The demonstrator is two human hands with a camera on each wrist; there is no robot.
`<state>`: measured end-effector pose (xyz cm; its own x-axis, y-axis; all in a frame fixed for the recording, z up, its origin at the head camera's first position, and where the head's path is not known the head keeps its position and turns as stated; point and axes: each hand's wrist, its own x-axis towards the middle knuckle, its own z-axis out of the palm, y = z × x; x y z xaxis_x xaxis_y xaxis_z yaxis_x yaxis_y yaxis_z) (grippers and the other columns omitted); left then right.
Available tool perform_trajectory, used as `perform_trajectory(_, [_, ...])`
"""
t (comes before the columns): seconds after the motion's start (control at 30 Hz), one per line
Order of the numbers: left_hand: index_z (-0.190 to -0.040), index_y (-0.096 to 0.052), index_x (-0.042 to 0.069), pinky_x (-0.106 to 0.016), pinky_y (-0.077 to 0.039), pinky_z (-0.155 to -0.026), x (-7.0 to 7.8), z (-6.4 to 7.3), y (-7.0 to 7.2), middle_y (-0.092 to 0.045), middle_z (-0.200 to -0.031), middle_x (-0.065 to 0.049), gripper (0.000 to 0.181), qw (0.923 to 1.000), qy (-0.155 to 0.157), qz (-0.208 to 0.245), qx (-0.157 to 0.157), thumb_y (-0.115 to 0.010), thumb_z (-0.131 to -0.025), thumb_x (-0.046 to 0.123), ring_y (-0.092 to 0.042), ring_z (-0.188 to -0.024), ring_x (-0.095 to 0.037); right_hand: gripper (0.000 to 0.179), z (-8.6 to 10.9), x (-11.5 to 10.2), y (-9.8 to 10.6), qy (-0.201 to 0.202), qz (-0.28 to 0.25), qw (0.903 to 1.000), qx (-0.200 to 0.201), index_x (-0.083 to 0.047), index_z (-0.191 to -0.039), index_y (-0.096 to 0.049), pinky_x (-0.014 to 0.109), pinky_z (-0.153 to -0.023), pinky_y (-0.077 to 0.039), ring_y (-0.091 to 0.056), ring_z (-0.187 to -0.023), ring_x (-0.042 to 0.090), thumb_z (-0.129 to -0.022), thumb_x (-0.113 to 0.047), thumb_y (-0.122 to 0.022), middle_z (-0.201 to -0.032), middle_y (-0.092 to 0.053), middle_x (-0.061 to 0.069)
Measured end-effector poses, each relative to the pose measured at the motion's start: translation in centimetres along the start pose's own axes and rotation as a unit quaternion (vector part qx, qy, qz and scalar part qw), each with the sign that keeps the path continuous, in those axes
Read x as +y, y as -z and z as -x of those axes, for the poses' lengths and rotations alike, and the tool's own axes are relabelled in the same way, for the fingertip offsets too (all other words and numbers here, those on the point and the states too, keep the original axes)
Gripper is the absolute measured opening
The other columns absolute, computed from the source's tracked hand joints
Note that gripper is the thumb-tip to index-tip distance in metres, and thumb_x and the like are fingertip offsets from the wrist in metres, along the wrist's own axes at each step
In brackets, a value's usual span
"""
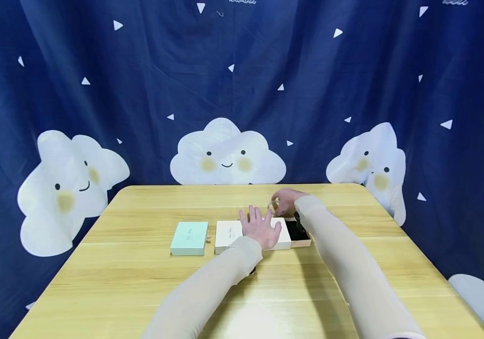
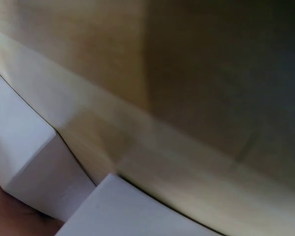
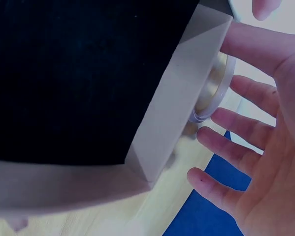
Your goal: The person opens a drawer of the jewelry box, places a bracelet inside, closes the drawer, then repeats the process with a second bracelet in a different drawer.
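Note:
My left hand (image 1: 261, 230) lies palm down across two white boxes, its fingers spread. The left white box (image 1: 227, 234) has small lettering on its lid. From the right white box (image 1: 283, 235), a drawer (image 1: 300, 243) with a black lining (image 3: 78, 83) is pulled partly out to the right. Behind that box, my right hand (image 1: 286, 200) holds a thin, pale bangle (image 3: 221, 93) near the thumb side. Its other fingers (image 3: 241, 128) are spread apart. In the right wrist view the bangle sits just past the drawer wall, partly hidden by it.
A mint green box (image 1: 189, 238) with a beige pull tab (image 1: 208, 239) stands left of the white boxes. All the boxes sit mid-table on a pale wooden table (image 1: 140, 278). A dark blue curtain (image 1: 233, 94) with clouds hangs behind the far edge.

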<state>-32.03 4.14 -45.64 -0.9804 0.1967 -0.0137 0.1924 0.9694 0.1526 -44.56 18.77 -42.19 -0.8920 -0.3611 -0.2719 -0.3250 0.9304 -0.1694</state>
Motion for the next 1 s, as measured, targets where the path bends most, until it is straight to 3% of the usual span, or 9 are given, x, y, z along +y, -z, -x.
perform_trajectory(0.27, [-0.16,-0.03,0.031,-0.066,-0.002,-0.121,-0.05,-0.11,-0.28,-0.025,-0.165,-0.018,0.066,1.0,0.0,0.004,0.006,-0.019,-0.102,0.061,-0.009,-0.156,-0.037,0.066,0.61,-0.78,0.22,0.007,0.017,0.9998,0.001,-0.008,-0.133,-0.064,0.042,-0.101,-0.05,-0.059,-0.119,0.027,-0.074,-0.03,-0.086,-0.129,-0.065,0.012])
perform_trajectory(0.77, [-0.161,-0.026,0.033,-0.066,0.002,-0.121,0.09,-0.28,-0.25,-0.02,-0.167,-0.017,0.067,0.9999,0.005,-0.007,-0.015,-0.016,-0.102,0.063,-0.005,-0.157,-0.036,0.055,0.44,-0.82,0.33,0.022,0.03,0.9993,-0.003,-0.006,-0.122,-0.069,0.036,-0.09,-0.053,-0.059,-0.099,0.022,-0.072,-0.022,-0.082,-0.109,-0.068,0.007])
perform_trajectory(1.0, [-0.161,-0.027,0.032,-0.066,0.0,-0.121,-0.03,-0.05,-0.06,-0.021,-0.166,-0.018,0.067,0.9999,0.002,0.001,-0.01,-0.017,-0.102,0.062,-0.007,-0.156,-0.037,0.063,0.85,-1.03,0.66,0.017,0.032,0.9993,-0.007,-0.007,-0.131,-0.065,0.037,-0.094,-0.052,-0.058,-0.105,0.023,-0.073,-0.025,-0.082,-0.119,-0.067,0.009])
